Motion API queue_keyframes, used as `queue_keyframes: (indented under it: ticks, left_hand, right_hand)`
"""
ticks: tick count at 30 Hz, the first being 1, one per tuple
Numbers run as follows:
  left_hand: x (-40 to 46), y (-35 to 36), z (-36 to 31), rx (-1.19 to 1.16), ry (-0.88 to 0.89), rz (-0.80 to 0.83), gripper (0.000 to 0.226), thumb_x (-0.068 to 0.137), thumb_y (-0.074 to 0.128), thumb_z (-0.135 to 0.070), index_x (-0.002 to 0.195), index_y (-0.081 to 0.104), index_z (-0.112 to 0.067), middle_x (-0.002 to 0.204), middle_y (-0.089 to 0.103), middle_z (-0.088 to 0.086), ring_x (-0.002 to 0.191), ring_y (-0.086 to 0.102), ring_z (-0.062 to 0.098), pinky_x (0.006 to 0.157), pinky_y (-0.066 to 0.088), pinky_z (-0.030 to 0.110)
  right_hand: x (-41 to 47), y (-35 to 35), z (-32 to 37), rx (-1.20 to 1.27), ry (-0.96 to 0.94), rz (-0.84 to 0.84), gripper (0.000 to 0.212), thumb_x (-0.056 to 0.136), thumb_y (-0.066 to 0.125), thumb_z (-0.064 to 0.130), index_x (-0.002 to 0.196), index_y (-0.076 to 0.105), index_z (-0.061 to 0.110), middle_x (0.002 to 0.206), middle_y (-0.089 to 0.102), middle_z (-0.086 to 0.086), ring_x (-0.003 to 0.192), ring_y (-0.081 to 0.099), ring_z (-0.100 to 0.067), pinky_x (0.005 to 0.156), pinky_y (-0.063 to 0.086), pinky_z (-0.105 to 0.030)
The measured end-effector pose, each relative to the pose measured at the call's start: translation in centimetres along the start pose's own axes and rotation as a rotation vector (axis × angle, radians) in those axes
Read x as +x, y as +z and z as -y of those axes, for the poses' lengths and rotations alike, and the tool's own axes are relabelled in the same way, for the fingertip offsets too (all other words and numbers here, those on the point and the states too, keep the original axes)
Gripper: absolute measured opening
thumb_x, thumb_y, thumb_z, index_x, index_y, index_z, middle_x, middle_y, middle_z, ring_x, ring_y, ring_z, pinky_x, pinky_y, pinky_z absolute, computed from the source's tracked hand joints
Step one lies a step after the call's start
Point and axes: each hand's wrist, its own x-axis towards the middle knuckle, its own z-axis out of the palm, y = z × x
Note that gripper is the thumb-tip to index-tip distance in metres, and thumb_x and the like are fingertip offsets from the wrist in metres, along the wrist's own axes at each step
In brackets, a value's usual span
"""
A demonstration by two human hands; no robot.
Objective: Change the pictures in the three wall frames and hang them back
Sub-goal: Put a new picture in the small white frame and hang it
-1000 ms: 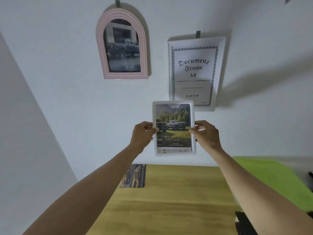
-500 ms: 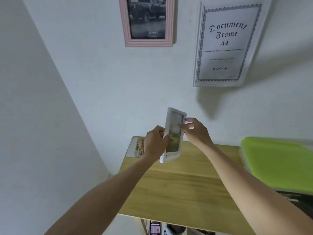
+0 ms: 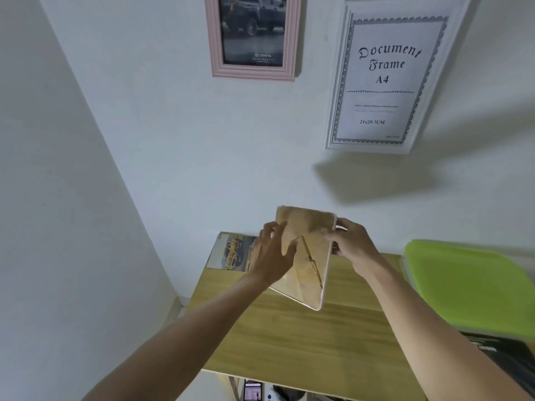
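Both my hands hold a small white frame (image 3: 309, 256) above the wooden table (image 3: 304, 337), its brown back with a fold-out stand facing me. My left hand (image 3: 272, 256) grips its left edge, thumb on the backing. On the right edge my right hand (image 3: 351, 244) grips near the top. Its picture side is hidden. On the wall hang a pink frame (image 3: 252, 39) with a dark truck picture and a white A4 document frame (image 3: 390, 76). A loose car picture (image 3: 230, 251) lies at the table's far left corner.
A lime-green lidded box (image 3: 469, 285) sits on the right of the table, with a dark object (image 3: 503, 357) in front of it. A side wall stands close on the left. Small items, one a lit phone (image 3: 252, 390), show under the table's near edge.
I lowered the small frame from the wall toward the table and turned it over, so the back faces me instead of the picture. The view tilted downward.
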Motion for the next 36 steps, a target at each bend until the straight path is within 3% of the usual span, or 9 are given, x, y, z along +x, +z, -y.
queue_keyframes:
  ticks: [3,7,10,14,18,21,23,28,36]
  left_hand:
    - [1.4,-0.1,1.0,-0.085,-0.192,0.103,0.059,0.097,0.052,-0.033,0.151,0.029,-0.026,0.131,0.046,0.010,0.116,0.050,0.027,0.095,0.044,0.038]
    - [1.9,1.8,2.3,-0.121,-0.291,0.125,0.053,0.095,0.053,-0.032,0.146,0.041,-0.025,0.113,0.065,0.003,0.104,0.060,0.020,0.090,0.049,0.035]
    - [1.6,3.7,3.5,-0.126,-0.361,0.122,0.054,0.090,0.058,-0.033,0.143,0.044,-0.031,0.113,0.064,-0.003,0.098,0.063,0.015,0.084,0.052,0.033]
    - [1.2,5.6,4.7,-0.110,-0.451,0.142,0.053,0.088,0.062,-0.021,0.139,0.047,-0.028,0.090,0.063,-0.003,0.080,0.064,0.016,0.072,0.050,0.031]
    - [0.6,7.3,5.9,-0.074,-0.565,0.170,0.052,0.087,0.061,-0.018,0.137,0.048,-0.026,0.078,0.065,0.001,0.069,0.062,0.016,0.067,0.053,0.035]
    - [0.3,8.1,6.4,-0.053,-0.595,0.185,0.054,0.088,0.063,-0.017,0.139,0.046,-0.025,0.083,0.062,0.001,0.068,0.058,0.014,0.062,0.047,0.028]
    - [0.2,8.7,6.8,-0.042,-0.613,0.206,0.059,0.086,0.065,-0.016,0.140,0.044,-0.025,0.094,0.064,0.006,0.077,0.061,0.021,0.064,0.047,0.029]
    - [0.3,9.3,8.0,-0.064,-0.713,0.263,0.061,0.080,0.071,-0.012,0.135,0.047,-0.023,0.109,0.064,0.007,0.091,0.062,0.024,0.076,0.053,0.036]
    - [1.4,10.0,11.4,-0.125,-0.805,0.346,0.044,0.084,0.068,-0.003,0.121,0.053,-0.021,0.123,0.060,0.007,0.103,0.063,0.028,0.081,0.058,0.042]
  right_hand:
    - [0.6,-1.8,-2.3,-0.024,0.034,0.056,0.018,0.084,0.073,0.019,0.101,0.074,0.020,0.105,0.073,-0.012,0.100,0.070,-0.032,0.095,0.055,-0.050]
    - [2.3,-2.5,-4.8,-0.005,0.082,0.006,0.015,0.088,0.071,0.017,0.100,0.075,0.026,0.103,0.072,-0.011,0.098,0.070,-0.029,0.094,0.055,-0.051]
    - [3.5,-2.1,-6.7,-0.122,0.040,-0.068,0.019,0.089,0.072,0.028,0.107,0.070,0.033,0.095,0.070,0.003,0.090,0.068,-0.017,0.084,0.058,-0.039]
    - [4.0,-0.4,-9.1,-0.283,-0.045,-0.217,0.034,0.088,0.073,0.023,0.117,0.058,0.033,0.084,0.067,0.011,0.079,0.063,-0.004,0.067,0.043,-0.012]
    - [4.9,1.2,-12.5,-0.391,-0.143,-0.232,0.030,0.090,0.070,0.015,0.118,0.066,0.023,0.079,0.069,0.001,0.074,0.065,-0.017,0.074,0.052,-0.032]
    - [5.7,1.8,-14.9,-0.499,-0.169,-0.168,0.036,0.092,0.067,0.011,0.128,0.064,0.016,0.087,0.074,-0.002,0.083,0.067,-0.021,0.080,0.051,-0.032]
    - [6.3,2.0,-15.8,-0.531,-0.143,-0.114,0.039,0.093,0.067,0.009,0.132,0.061,0.011,0.093,0.076,-0.002,0.089,0.067,-0.022,0.083,0.048,-0.028]
    - [7.7,2.4,-16.2,-0.551,0.030,-0.049,0.033,0.093,0.067,0.010,0.126,0.062,0.010,0.087,0.065,0.001,0.079,0.058,-0.015,0.074,0.043,-0.021]
    - [10.2,3.1,-17.5,-0.540,0.296,0.030,0.030,0.092,0.065,0.008,0.121,0.058,0.010,0.108,0.064,-0.006,0.079,0.060,-0.017,0.072,0.043,-0.025]
